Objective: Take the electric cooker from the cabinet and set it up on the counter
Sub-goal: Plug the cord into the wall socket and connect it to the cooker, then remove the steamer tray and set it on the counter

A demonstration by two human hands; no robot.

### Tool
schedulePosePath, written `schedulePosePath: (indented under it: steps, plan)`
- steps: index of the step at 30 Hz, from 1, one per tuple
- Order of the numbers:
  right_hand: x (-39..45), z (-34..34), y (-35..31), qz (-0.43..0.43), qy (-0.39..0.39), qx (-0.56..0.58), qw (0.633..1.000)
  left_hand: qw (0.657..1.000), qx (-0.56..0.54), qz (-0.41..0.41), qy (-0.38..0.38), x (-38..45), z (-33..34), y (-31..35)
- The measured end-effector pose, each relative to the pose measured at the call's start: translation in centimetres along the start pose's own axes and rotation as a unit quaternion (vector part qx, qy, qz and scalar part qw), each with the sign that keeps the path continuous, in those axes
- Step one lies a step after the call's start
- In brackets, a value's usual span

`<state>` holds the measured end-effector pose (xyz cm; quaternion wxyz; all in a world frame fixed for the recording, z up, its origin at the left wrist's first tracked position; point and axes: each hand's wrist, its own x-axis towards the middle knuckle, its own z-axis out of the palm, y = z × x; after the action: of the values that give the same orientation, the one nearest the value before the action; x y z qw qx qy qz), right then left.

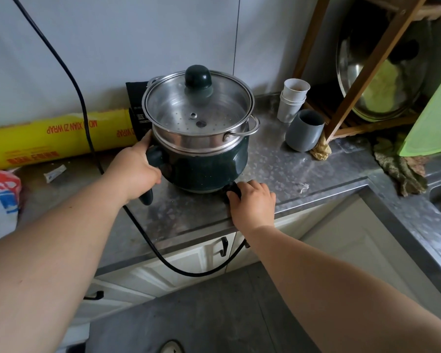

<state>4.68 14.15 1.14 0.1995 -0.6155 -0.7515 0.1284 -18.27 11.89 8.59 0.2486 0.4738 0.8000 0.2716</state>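
The electric cooker (209, 164) stands upright on the grey speckled table (303, 171), near its front edge, with a steel steamer tier (201, 128) stacked on its dark green body and a glass lid (196, 103) with a dark knob (198, 77) seated on top. The left hand (135, 171) is closed around the cooker's dark side handle (154, 156), the thumb lying up along the steamer's wall and the fingers curled under the grip, whose end sticks out below the palm. The right hand (251, 200) rests low at the front foot of the cooker, fingers bent and pressed together around a black plug (233, 187) that sits against the base; only a small part of the plug shows between fingers and cooker, so whether it is fully seated cannot be told. A black power cord (87, 118) runs down the wall, passes behind the left wrist, loops off the table edge in front of the cabinet doors (189, 261) and climbs back toward the right hand. Behind the cooker lie a yellow box of wrap (61, 136) and a black box (135, 98) against the wall. To the right, apart from the cooker, stand stacked white paper cups (292, 100) and a grey cup (304, 129) just beside them, next to a wooden rack (362, 72) holding a large metal lid (382, 80).
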Motion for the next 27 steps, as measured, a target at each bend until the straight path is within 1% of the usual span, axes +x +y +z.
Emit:
schedulePosePath:
  steps: [3, 10, 13, 16, 18, 22, 24, 25, 27]
  plan:
    - [-0.1, 0.5, -0.5, 0.012, 0.013, -0.006, 1.000, 1.000, -0.005, -0.002, 0.003, 0.1, 0.0, 0.0]
    - [0.5, 0.8, -0.7, 0.016, 0.012, -0.022, 1.000, 1.000, -0.005, -0.010, 0.001, 0.2, -0.1, 0.0]
    - [0.4, 0.5, -0.5, 0.008, -0.016, -0.017, 1.000, 1.000, -0.004, -0.007, -0.004, 0.1, -0.2, 0.1]
    - [0.8, -0.3, -0.4, 0.032, -0.048, -0.007, 0.998, 1.000, 0.001, -0.003, -0.003, -0.2, -0.4, 0.4]
    - [1.3, -0.9, -0.7, 0.057, -0.082, -0.004, 0.995, 1.000, 0.003, -0.001, -0.016, -0.3, -0.5, 0.6]
    - [1.8, -3.0, -1.5, 0.135, -0.197, -0.005, 0.971, 0.995, -0.038, -0.034, -0.088, -0.5, -1.5, 0.8]
    - [1.9, -5.2, -2.1, 0.175, -0.223, 0.018, 0.959, 0.992, -0.062, -0.056, -0.090, -0.6, -2.7, 0.9]
    - [2.1, -6.3, -2.1, 0.179, -0.218, 0.028, 0.959, 0.992, -0.074, -0.062, -0.078, -0.6, -3.4, 1.0]
    - [2.5, -8.9, -2.7, 0.174, -0.183, 0.032, 0.967, 0.992, -0.101, -0.050, -0.051, -0.9, -4.8, 1.1]
